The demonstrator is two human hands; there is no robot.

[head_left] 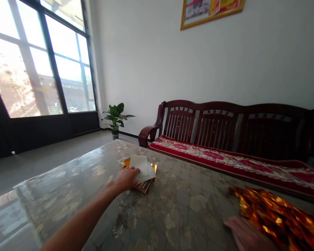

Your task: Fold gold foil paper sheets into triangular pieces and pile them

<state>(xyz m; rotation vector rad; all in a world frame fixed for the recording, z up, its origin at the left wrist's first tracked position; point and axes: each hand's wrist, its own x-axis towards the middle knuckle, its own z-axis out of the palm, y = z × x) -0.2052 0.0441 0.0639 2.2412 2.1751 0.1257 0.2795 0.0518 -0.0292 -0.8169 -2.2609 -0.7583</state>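
Note:
Ahead on the marbled table [172, 212] lies a loose stack of squarish paper sheets [146, 179], fanned unevenly, with shiny orange-gold edges sticking out. On its top rests a plain white sheet [138, 164]. My left hand [129, 176] reaches to the stack's left side, its fingers closed at that sheet's edge; the thumb is hard to make out. At the lower right a heap of crumpled-looking, shiny orange-gold foil pieces [279, 216] covers the table. Beside its near left edge is my right hand [247, 232], smeared by motion, its fingers unclear.
A dark red wooden bench [219, 129] with a red floral cushion [214, 155] runs along the table's far side. A potted plant [116, 118] stands on the floor past the far corner. Large dark-framed glass panes [39, 69] are at left, and a framed picture [211, 12] hangs above.

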